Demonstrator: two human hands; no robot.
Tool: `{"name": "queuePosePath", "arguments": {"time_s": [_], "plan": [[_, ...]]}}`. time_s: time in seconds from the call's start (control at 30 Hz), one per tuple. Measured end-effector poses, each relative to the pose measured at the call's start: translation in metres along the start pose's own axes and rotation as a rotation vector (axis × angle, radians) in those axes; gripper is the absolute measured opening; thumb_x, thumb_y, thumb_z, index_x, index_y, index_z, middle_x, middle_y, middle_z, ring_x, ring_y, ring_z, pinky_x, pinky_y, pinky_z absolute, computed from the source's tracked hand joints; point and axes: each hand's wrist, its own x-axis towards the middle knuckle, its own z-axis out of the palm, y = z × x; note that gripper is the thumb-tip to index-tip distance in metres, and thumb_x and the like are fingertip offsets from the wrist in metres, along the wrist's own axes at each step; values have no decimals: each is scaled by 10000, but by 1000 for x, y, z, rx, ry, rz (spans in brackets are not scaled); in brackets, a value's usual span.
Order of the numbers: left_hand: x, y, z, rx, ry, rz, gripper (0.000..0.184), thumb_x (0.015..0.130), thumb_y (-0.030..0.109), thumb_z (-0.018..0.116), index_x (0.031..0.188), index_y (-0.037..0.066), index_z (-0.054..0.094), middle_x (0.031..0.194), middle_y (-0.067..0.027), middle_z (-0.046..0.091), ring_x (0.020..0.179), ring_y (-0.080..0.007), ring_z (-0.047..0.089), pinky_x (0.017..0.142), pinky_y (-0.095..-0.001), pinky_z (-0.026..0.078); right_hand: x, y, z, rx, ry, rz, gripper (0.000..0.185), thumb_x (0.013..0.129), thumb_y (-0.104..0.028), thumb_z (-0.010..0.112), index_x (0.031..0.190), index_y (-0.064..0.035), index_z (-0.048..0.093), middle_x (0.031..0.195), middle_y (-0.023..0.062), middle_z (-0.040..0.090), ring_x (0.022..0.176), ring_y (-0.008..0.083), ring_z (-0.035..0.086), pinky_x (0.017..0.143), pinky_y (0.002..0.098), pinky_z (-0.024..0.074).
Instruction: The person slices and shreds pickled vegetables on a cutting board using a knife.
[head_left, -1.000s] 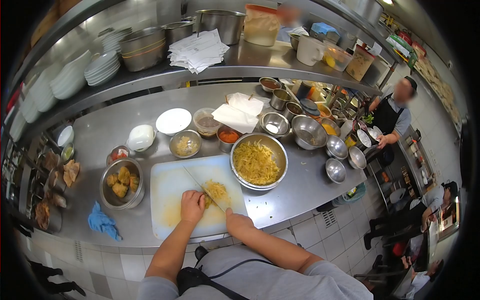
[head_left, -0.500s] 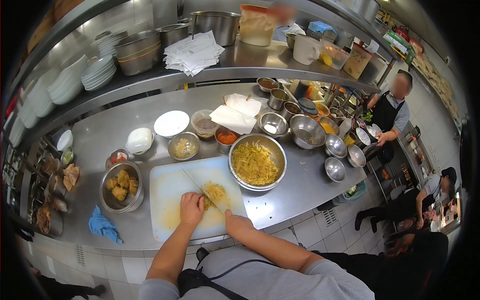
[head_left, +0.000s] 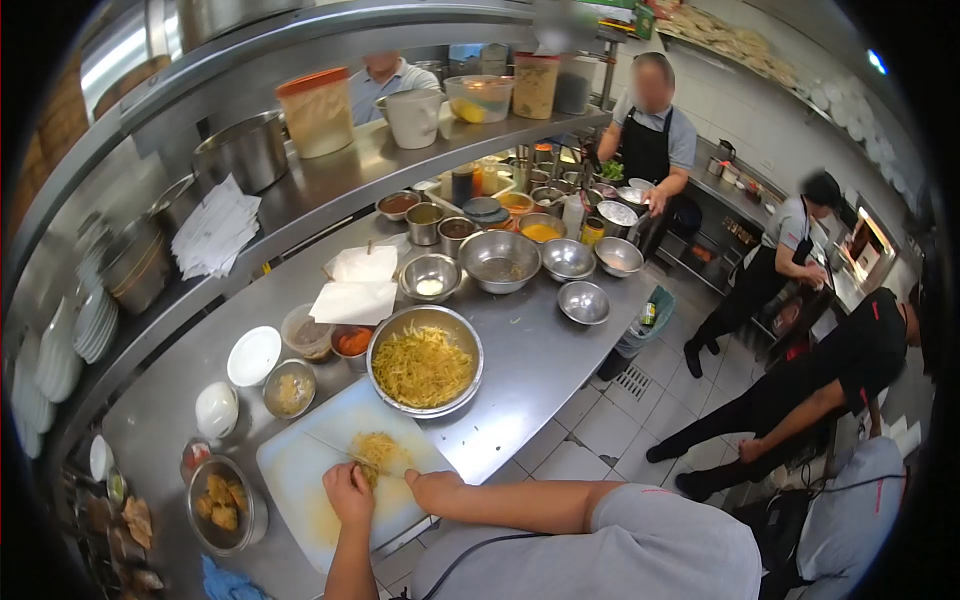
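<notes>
A knife (head_left: 338, 446) lies across the white cutting board (head_left: 290, 470), its handle end wrapped in my right hand (head_left: 436, 492). My left hand (head_left: 348, 492) is closed at the near side of the blade, its fingertips against the pile of thin yellow shreds (head_left: 378, 452); anything under the fingers is too small to make out. Just beyond the board, a large steel bowl (head_left: 424, 362) holds more yellow-green shreds. Left of the board, another steel bowl (head_left: 228, 508) contains browned chunks.
Small bowls, a white plate (head_left: 254, 356) and white paper (head_left: 354, 288) stand behind the board. A blue cloth (head_left: 228, 582) lies at the lower left. A shelf (head_left: 400, 160) crosses above. Several people are on the right, one in a black apron (head_left: 645, 150).
The view has swung to the right, so the board and bowls appear further left. A person in black now stands nearer on the right. My hands remain at the knife and shreds.
</notes>
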Motion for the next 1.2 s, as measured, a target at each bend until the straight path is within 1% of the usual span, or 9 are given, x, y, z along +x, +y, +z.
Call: {"name": "queuePosePath", "arguments": {"time_s": [0.03,0.17,0.3,0.53,0.6,0.7,0.9,1.2], "plan": [[1,2,-1,11,-25,-45,115,956,88,701,1037,15,735,1077,-164,695,1079,-404,601,979,-506,491,-1,1,-1,8,9,6,243,1063,-130,477,1279,-28,524,1141,228,792,1053,389,792,877,504,615],[2,5,-4,24,-44,-56,122,963,90,691,1053,18,730,1085,-166,693,1090,-405,592,985,-503,488,-5,1,-2,35,33,-15,246,1063,-125,481,1287,-33,526,1150,223,793,1051,381,794,883,494,614],[2,3,-3,17,-37,-43,121,965,86,688,1058,18,728,1094,-170,690,1101,-405,591,994,-502,486,-12,-4,-11,59,15,0,242,1063,-121,480,1284,-35,527,1159,222,793,1069,372,794,893,487,614],[1,3,-1,17,-15,-36,126,959,88,695,1059,17,727,1104,-171,689,1103,-408,594,996,-505,488,1,0,2,16,18,3,230,1063,-118,477,1270,-33,531,1152,224,794,1085,371,790,894,488,611],[0,3,-2,24,-22,-42,130,957,89,697,1061,18,728,1105,-171,689,1106,-407,595,996,-504,490,2,2,5,42,50,-13,217,1066,-115,493,1252,-25,561,1137,243,793,1047,393,795,851,496,628],[0,1,0,40,-28,-53,130,965,92,697,1068,23,736,1104,-167,695,1112,-399,598,1000,-492,494,-12,-4,-10,35,13,-13,220,1066,-109,491,1259,-23,554,1134,240,795,1041,388,798,848,497,627],[1,5,-3,41,-20,-57,112,974,96,691,1051,28,736,1088,-161,702,1111,-393,602,1000,-481,497,1,1,4,20,38,-18,224,1063,-105,496,1265,-20,542,1122,243,797,1032,389,800,849,492,626],[2,8,-4,33,-13,-43,112,976,102,691,1049,29,736,1077,-161,697,1100,-395,599,996,-486,493,-3,1,2,1,57,-40,213,1061,-111,499,1247,-21,550,1113,250,795,1027,394,799,853,494,625]]}}
